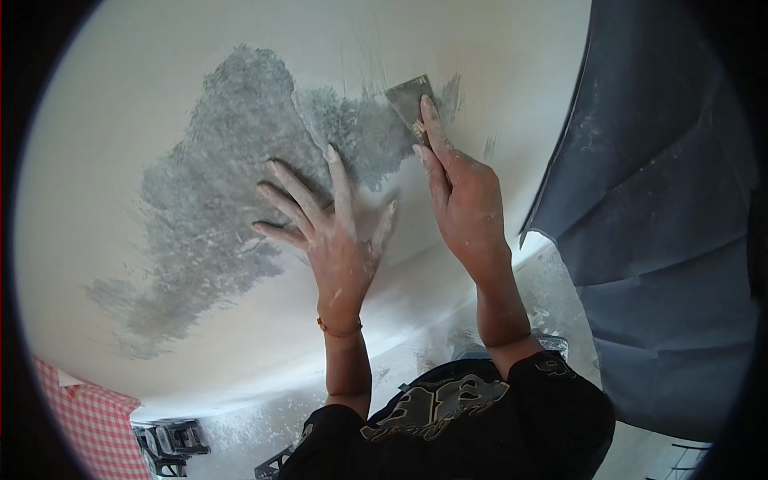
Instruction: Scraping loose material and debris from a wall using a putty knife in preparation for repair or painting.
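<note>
Before me is a pale wall (480, 54) with a broad grey patch (210, 174), rough at its edges, where the pale coat is gone. My left hand (339, 246), dusted white and with a thin bracelet at the wrist, lies spread with its fingers over the patch's lower right part. In my right hand (468, 192) is a putty knife (410, 99), its blade against the wall at the patch's right end. The index finger reaches along the blade; the handle is hidden in the palm.
A dark, creased sheet (660, 198) hangs along the right side. At lower left are a red-and-white checked cloth (99, 420) and black plastic objects (174, 441). White specks and dust cover the floor (252, 441) below the wall.
</note>
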A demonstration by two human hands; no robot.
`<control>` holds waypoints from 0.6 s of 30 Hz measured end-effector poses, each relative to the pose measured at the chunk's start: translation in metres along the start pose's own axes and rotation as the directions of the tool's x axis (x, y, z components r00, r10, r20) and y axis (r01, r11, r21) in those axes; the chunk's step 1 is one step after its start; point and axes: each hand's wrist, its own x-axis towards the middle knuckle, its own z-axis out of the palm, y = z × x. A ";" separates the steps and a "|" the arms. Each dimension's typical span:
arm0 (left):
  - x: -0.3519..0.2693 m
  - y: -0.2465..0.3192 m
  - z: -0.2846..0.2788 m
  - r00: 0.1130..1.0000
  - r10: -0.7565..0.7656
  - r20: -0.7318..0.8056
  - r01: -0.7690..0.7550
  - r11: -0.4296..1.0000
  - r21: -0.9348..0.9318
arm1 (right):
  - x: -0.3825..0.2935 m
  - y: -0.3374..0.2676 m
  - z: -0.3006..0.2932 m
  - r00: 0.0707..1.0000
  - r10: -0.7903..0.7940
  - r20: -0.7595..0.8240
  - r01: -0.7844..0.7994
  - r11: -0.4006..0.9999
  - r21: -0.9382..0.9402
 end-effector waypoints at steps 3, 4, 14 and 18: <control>-0.002 -0.010 0.023 1.000 0.026 -0.007 -0.025 0.992 0.120 | -0.003 0.000 -0.008 0.999 -0.001 0.046 0.001 1.000 0.006; -0.003 -0.012 0.023 0.999 0.032 -0.005 -0.031 0.993 0.118 | -0.005 -0.001 -0.011 0.995 0.003 0.104 -0.003 1.000 0.003; -0.003 -0.010 0.023 1.000 0.012 0.022 -0.016 0.986 0.168 | 0.006 0.002 -0.023 0.988 0.008 0.155 -0.018 0.998 0.066; -0.002 -0.009 0.025 1.000 0.011 -0.008 -0.009 0.984 0.179 | 0.007 0.006 -0.025 0.987 -0.017 0.157 0.012 0.999 0.037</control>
